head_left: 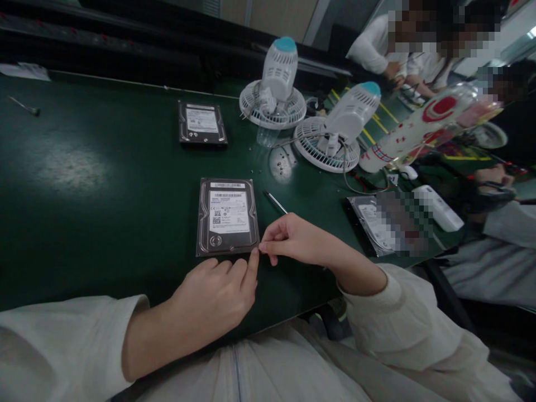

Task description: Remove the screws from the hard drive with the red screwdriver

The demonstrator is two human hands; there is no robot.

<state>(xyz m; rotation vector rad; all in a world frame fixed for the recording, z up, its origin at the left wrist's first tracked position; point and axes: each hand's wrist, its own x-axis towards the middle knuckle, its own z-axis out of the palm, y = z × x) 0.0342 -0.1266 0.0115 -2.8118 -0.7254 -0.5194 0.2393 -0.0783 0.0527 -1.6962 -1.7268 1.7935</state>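
A hard drive [229, 215] with a white label lies flat in front of me on the green table. My left hand [215, 293] is at its front edge, index finger stretched to the near right corner. The other fingers curl under, so anything in them is hidden. My right hand [293, 240] pinches at that same corner, thumb and fingertips together beside my left fingertip. What sits in the pinch is too small to make out. A thin metal screwdriver shaft [276, 202] lies just beyond my right hand, its rear end hidden by the hand.
A second hard drive [203, 124] lies farther back, and a third [371, 226] to the right. Two white fans [280, 78] stand face down near a clear cup [268, 134]. Small dark screws [282, 162] are scattered nearby. Other people sit at the right; a co-worker's hand [494, 176] shows there.
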